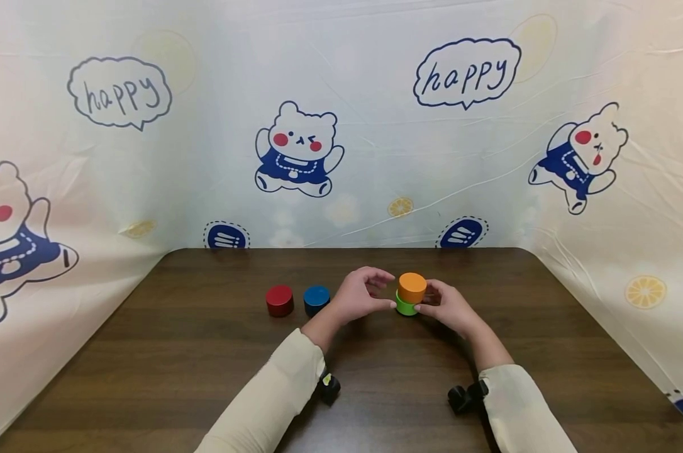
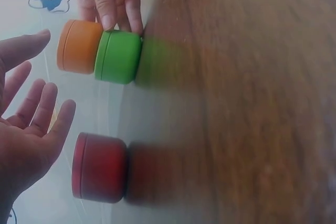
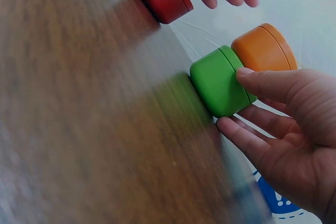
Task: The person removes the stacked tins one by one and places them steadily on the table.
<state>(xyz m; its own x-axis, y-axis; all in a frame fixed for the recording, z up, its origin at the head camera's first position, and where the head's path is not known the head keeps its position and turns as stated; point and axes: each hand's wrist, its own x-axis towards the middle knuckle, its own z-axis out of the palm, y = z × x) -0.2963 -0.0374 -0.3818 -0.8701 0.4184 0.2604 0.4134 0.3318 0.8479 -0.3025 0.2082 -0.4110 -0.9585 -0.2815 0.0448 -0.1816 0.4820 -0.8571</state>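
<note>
An orange round lidded container (image 1: 412,286) sits on top of a matching green container (image 1: 406,307), both upright on the table. My right hand (image 1: 450,308) holds the green one at its side, with the thumb (image 3: 257,81) near its lid seam and fingers along the other side. Just left of the stack is my left hand (image 1: 357,296), its fingers spread and apart from the containers. In the left wrist view that hand (image 2: 26,145) holds nothing. A red container (image 1: 280,301) and a blue container (image 1: 317,297) stand side by side farther left.
The brown wooden table (image 1: 205,390) has rounded far corners. A pale curtain (image 1: 375,226) printed with bears hangs behind it and along both sides. Black camera mounts (image 1: 467,397) sit at both wrists, close above the table.
</note>
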